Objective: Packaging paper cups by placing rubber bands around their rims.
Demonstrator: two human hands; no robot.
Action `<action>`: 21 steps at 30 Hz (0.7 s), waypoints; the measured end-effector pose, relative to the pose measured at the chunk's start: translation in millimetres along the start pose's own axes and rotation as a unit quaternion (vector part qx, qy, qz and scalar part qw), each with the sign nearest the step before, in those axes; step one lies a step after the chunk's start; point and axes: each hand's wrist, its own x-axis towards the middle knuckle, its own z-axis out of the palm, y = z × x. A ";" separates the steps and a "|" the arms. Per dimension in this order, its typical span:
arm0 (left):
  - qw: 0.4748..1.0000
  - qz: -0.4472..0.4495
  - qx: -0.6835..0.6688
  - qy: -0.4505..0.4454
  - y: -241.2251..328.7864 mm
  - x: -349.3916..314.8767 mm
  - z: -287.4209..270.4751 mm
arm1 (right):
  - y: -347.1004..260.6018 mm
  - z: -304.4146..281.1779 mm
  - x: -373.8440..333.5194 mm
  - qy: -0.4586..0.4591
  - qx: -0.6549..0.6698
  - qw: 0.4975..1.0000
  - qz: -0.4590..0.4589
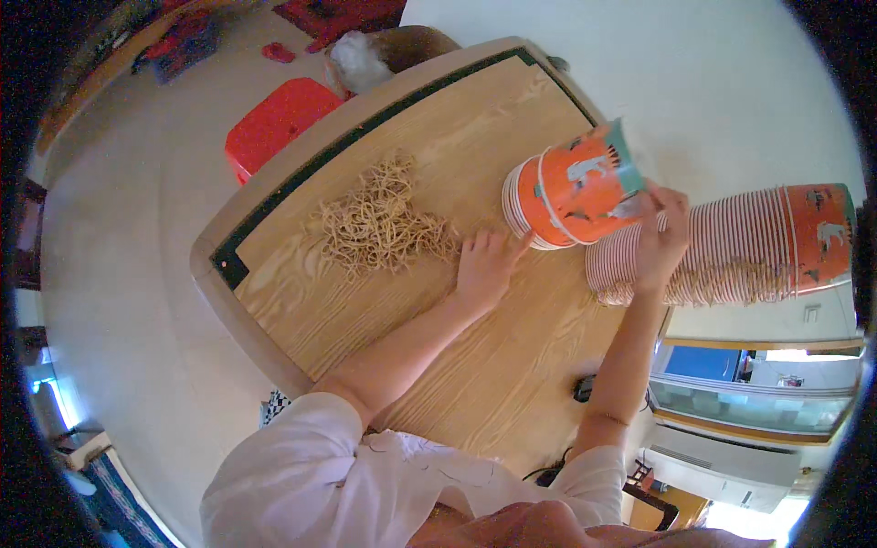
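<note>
A short stack of orange paper buckets (580, 187) with white rims and a green base stands upside down on the table, left of a taller stack. My right hand (665, 233) has its fingers on the green base of the top bucket, gripping its edge. My left hand (484, 269) lies on the tabletop with fingers apart, the thumb close to the rims of the short stack. Beside its fingertips spreads a loose tangle of tan twine loops (379, 224). The taller stack of matching buckets (731, 237) rises behind my right wrist, with tan cords along its side.
A wood-grain table (438, 365) with a rounded beige edge lies under everything. A red stool (283, 123) stands beyond its far left side. A small black object (583, 388) sits near the right table edge. A white wall (731, 91) adjoins the far right.
</note>
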 end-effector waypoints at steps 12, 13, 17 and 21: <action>0.905 -0.040 -0.416 0.081 -2.6 8.5 -118.9 | -57.2 -140.2 -49.5 0.187 0.320 0.908 0.196; 0.795 -0.105 -0.597 0.008 0.5 13.3 -152.5 | -47.5 -141.0 -66.4 0.116 0.439 0.847 0.276; 0.867 -0.077 -0.492 -0.039 3.3 -3.6 -235.2 | -53.3 -60.3 -105.2 -0.081 0.564 0.726 0.386; 0.935 -0.124 -0.286 -0.171 -11.1 -19.5 -238.6 | -65.7 -40.4 -119.4 -0.167 0.368 0.867 0.290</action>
